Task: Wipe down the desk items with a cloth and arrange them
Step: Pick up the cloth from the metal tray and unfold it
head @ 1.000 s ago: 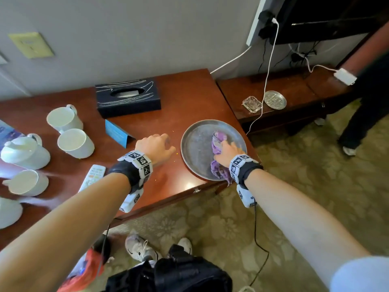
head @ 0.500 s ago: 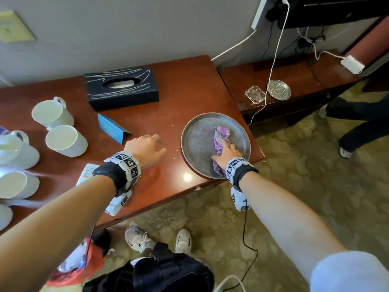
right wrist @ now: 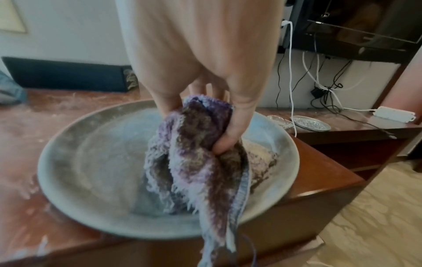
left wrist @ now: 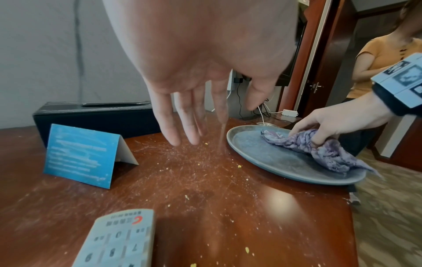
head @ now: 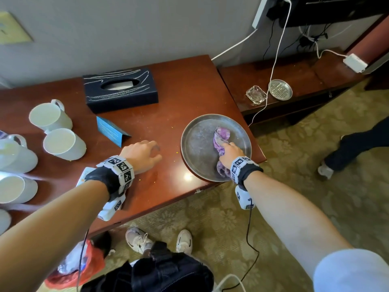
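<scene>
**Wiping the tray**

Our right hand bunches the purple cloth between thumb and curled fingers, pressing it onto the round metal tray at the desk's right corner. Our left hand hangs just over the desk beside the tray, fingers straight, loose, holding nothing.

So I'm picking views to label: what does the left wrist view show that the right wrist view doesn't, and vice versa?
Only the left wrist view shows the open left hand, the remote and the blue card.

Only the right wrist view shows the thumb pressed into the cloth and the small perforated dish.

Both show the right hand gripping the cloth on the metal tray, and the tissue box.
</scene>
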